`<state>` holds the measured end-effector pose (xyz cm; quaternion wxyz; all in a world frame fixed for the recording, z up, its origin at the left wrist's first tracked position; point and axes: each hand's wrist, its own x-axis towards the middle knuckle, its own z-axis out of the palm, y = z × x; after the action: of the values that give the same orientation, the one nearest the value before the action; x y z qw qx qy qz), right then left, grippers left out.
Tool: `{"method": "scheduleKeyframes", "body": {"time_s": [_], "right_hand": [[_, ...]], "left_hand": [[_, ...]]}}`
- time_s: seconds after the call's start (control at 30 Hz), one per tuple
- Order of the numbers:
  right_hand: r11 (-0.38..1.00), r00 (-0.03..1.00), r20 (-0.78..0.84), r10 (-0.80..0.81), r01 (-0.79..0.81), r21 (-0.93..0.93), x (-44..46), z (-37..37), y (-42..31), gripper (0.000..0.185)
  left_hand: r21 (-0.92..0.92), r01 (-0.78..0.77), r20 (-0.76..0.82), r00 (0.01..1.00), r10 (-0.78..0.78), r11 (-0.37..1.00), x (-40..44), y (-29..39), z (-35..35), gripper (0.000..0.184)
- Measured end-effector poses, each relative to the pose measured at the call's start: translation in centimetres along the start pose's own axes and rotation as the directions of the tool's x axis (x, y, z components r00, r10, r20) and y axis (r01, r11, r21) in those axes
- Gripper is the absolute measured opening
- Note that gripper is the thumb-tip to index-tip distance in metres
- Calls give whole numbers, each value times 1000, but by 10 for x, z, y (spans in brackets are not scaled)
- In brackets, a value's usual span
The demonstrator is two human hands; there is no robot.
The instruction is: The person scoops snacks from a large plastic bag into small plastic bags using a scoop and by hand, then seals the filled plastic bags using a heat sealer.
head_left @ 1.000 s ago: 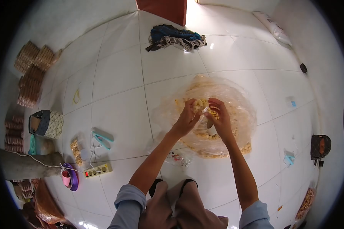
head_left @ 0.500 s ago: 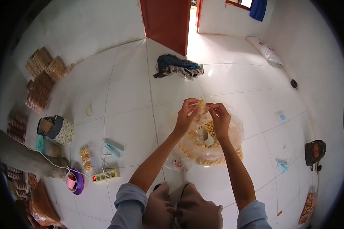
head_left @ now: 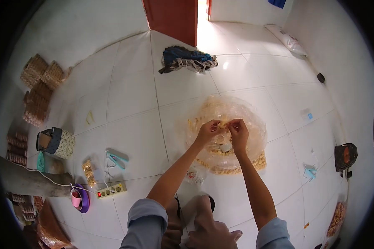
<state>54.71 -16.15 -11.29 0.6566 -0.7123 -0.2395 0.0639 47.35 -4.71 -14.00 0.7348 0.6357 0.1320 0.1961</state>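
Observation:
Both hands meet over a large clear plastic bag (head_left: 254, 117) on the floor, full of yellow-brown snack pieces. Between my fingertips is a small clear plastic bag (head_left: 223, 124) with something yellowish in it, partly covered by the fingers. My left hand (head_left: 208, 131) pinches its left side. On the other side, my right hand (head_left: 239, 133) is closed on it with thumb and fingers together. A whitish scoop or cup (head_left: 225, 147) lies among the snack pieces, just below the hands.
At left are a power strip (head_left: 111, 190), a turquoise hand sealer (head_left: 117, 159), a filled snack packet (head_left: 89, 173) and a pink cup (head_left: 76, 199). A dark bundle of cloth and cords (head_left: 188, 59) lies ahead, near the red door (head_left: 173, 20). Stacked packets (head_left: 39, 89) stand by the left wall.
My hands have come back toward me, from the large bag's far side to over its middle, still holding the small bag. The view has tilted downward and my legs have shifted.

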Motion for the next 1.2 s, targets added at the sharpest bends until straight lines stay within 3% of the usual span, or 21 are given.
{"method": "scheduleKeyframes", "body": {"time_s": [0.1,0.17,0.2,0.27,0.3,0.37,0.43,0.57,0.67,0.87,0.93,1.0,1.07,1.13,1.2], "right_hand": [[997,997,11,73,-73,21,-3,-2,14,12],[978,997,38,66,-72,197,-7,-1,17,21],[978,997,38,70,-76,196,-10,-1,26,21],[999,993,112,46,-45,-14,-16,-3,52,28],[999,993,111,45,-44,-13,-15,-6,54,28],[963,929,295,225,-259,80,-14,-9,55,30],[963,931,293,220,-256,89,-12,-9,47,29],[961,923,336,189,-244,129,-7,-9,48,32],[962,956,267,120,-178,205,-7,-5,39,33],[962,934,295,202,-245,117,5,-13,66,39],[965,929,311,202,-243,99,6,-14,49,39],[967,922,327,206,-244,78,5,-14,31,39],[954,968,234,87,-148,259,2,-10,19,35],[948,978,196,69,-125,292,5,-11,9,31],[940,986,156,51,-100,325,11,-12,8,28]], "left_hand": [[72,26,-20,999,-25,997,8,-31,-6,24],[114,38,-35,999,-34,993,12,-39,-8,23],[114,39,-48,998,-34,993,12,-24,-6,22],[116,38,-60,998,-31,993,13,-8,-4,22],[62,8,-59,998,-4,998,15,-4,-3,22],[13,-24,-57,998,25,1000,15,4,0,22],[58,-96,-83,991,101,994,14,10,5,22],[94,-36,-12,999,38,995,12,13,1,23],[257,-62,-13,998,68,964,14,13,-4,27],[130,-60,32,998,57,990,12,12,-4,26],[65,-137,-24,990,139,988,10,10,-2,34],[59,-114,-5,993,114,992,11,12,-3,35],[52,-88,14,996,87,995,11,14,-4,36],[152,-68,7,998,68,986,10,19,-4,35],[123,-70,9,998,69,990,9,21,-3,33]]}}
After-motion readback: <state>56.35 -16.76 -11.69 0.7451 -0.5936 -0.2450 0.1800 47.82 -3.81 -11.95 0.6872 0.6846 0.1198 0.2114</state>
